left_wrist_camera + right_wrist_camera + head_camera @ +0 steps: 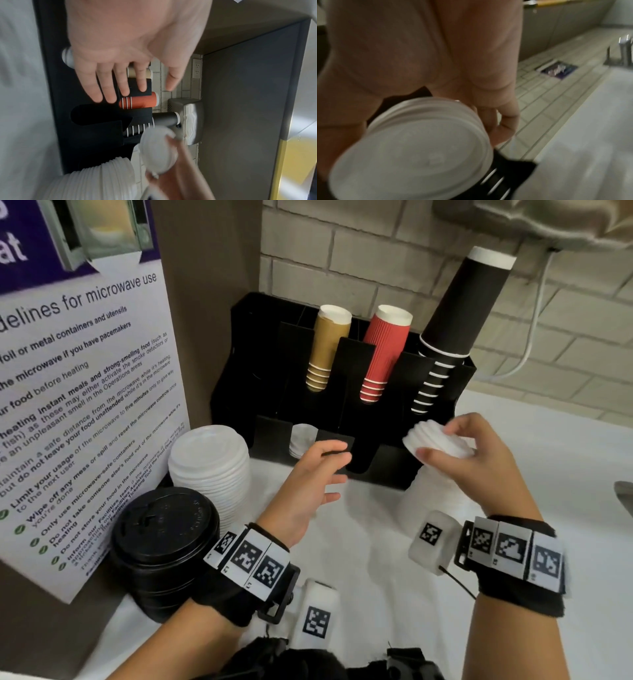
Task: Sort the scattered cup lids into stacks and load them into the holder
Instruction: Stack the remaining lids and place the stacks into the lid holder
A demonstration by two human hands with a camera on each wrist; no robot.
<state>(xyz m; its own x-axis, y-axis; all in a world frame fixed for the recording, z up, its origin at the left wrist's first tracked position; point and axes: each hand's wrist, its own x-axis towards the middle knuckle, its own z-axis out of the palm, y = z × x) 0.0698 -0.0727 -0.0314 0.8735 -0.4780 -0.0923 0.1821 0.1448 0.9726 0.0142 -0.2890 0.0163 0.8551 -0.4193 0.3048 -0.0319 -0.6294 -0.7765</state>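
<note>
The black holder (pixel 445 378) stands against the tiled wall with gold, red and black cup stacks in its upper slots. A few small white lids (pixel 303 440) sit in its lower left slot; the slot beside it looks dark. My right hand (pixel 435 442) grips a short stack of small white lids (pixel 423 433), tilted, in front of the holder's right end; the same small lids (pixel 412 148) fill the right wrist view. My left hand (pixel 342 463) hovers open in front of the lower slots, its fingers (pixel 125 89) straight and holding nothing.
A tall stack of large white lids (pixel 212 467) and a stack of black lids (pixel 164 546) stand on the white counter (pixel 376 542) at left, by a microwave sign (pixel 85 405). Another white lid stack (pixel 96 180) stands under my right hand. A steel dispenser (pixel 548 224) hangs above.
</note>
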